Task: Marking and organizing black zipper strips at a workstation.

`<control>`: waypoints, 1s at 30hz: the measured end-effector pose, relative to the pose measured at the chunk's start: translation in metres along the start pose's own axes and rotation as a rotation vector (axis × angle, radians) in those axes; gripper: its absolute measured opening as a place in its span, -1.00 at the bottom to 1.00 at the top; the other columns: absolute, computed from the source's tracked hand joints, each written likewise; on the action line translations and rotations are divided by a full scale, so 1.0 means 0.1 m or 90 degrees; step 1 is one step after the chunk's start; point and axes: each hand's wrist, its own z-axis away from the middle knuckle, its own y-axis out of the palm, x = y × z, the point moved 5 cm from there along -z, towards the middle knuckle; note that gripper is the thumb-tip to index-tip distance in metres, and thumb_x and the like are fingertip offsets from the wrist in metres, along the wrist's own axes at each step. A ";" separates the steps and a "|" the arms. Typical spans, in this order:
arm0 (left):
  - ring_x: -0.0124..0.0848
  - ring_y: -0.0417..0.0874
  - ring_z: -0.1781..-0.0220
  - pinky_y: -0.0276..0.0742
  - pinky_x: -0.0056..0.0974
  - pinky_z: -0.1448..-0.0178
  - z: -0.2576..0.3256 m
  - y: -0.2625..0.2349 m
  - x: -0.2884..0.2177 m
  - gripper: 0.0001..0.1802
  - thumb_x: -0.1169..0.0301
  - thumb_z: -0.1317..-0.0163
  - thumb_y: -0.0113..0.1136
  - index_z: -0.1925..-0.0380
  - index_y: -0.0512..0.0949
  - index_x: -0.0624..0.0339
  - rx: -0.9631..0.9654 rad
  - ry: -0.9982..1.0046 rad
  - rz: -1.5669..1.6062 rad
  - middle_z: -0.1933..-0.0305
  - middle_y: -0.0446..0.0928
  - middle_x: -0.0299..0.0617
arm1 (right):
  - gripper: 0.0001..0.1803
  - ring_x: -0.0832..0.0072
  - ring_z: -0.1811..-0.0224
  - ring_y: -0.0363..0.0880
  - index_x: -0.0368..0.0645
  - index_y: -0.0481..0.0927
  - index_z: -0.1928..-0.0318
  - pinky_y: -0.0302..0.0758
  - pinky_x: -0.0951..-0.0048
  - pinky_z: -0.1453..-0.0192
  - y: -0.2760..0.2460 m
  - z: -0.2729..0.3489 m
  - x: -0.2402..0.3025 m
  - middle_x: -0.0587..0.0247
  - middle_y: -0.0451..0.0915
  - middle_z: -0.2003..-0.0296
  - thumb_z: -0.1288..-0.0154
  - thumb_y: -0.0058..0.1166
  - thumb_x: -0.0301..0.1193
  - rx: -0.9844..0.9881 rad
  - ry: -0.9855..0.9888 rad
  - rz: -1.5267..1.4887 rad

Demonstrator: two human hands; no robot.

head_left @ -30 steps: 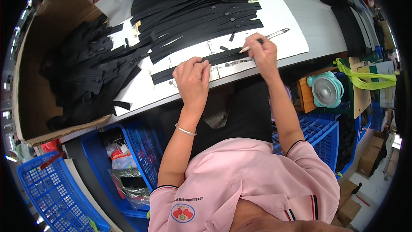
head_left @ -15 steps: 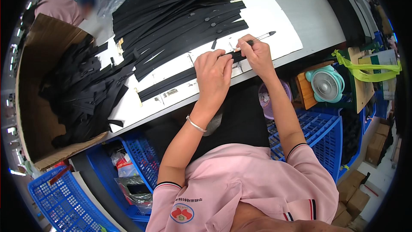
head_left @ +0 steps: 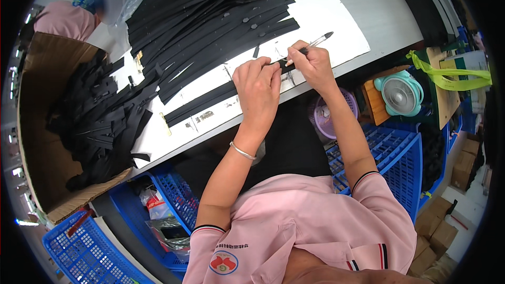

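On a white board (head_left: 347,34) lies a narrow black fabric strip (head_left: 202,100), running along the near edge. My left hand (head_left: 256,85) presses down on this strip with its fingers bent and close together. In my right hand (head_left: 314,68) is a pen (head_left: 319,39) with a clear barrel and a dark end. Its lower tip points down-left at the strip's right end, close to my left fingertips. Just beyond my hands lies a short black scrap (head_left: 256,51). Many more black strips (head_left: 205,37) are layered across the board, with small grey round pieces on them.
A cardboard box (head_left: 37,142) at the left holds a tangle of black strips (head_left: 100,131). Blue plastic crates (head_left: 397,152) stand below the table on both sides. A turquoise fan (head_left: 401,94) and a purple basket (head_left: 353,104) are at the right. Another person in pink (head_left: 66,20) is at upper left.
The view has shifted slightly, so the board and strips sit a little further left. The gap between my two hands is slightly wider. Both hands keep their holds.
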 end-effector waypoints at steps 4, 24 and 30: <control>-0.25 0.58 -0.05 0.33 -0.16 -0.27 0.00 0.00 0.01 -0.86 0.48 -0.17 0.43 0.25 0.74 0.18 -0.006 0.007 -0.005 0.08 0.67 -0.30 | -0.72 0.65 0.55 0.53 -0.43 0.60 0.45 0.44 0.51 0.43 0.03 -0.01 0.06 0.28 0.66 0.53 -0.40 0.18 -0.47 0.023 -0.058 -0.015; 0.01 0.36 -0.49 0.00 0.31 -0.55 -0.08 -0.30 0.47 -0.51 0.21 -0.40 0.27 -0.25 0.59 0.20 0.075 0.013 -0.097 -0.45 0.42 0.06 | -0.73 0.76 0.48 0.40 -0.23 0.68 0.34 0.28 0.65 0.39 -0.04 0.00 -0.01 0.43 0.56 0.51 -0.52 0.11 -0.35 -0.117 -0.021 -0.130; -0.03 0.33 -0.54 -0.10 0.31 -0.62 -0.07 -0.62 0.72 -0.59 0.26 -0.38 0.29 -0.17 0.63 0.16 0.021 -0.015 -0.086 -0.42 0.46 0.02 | -0.74 0.83 0.57 0.27 -0.22 0.70 0.29 0.13 0.69 0.52 -0.06 0.01 -0.10 0.44 0.54 0.54 -0.55 0.10 -0.35 -0.116 0.012 -0.144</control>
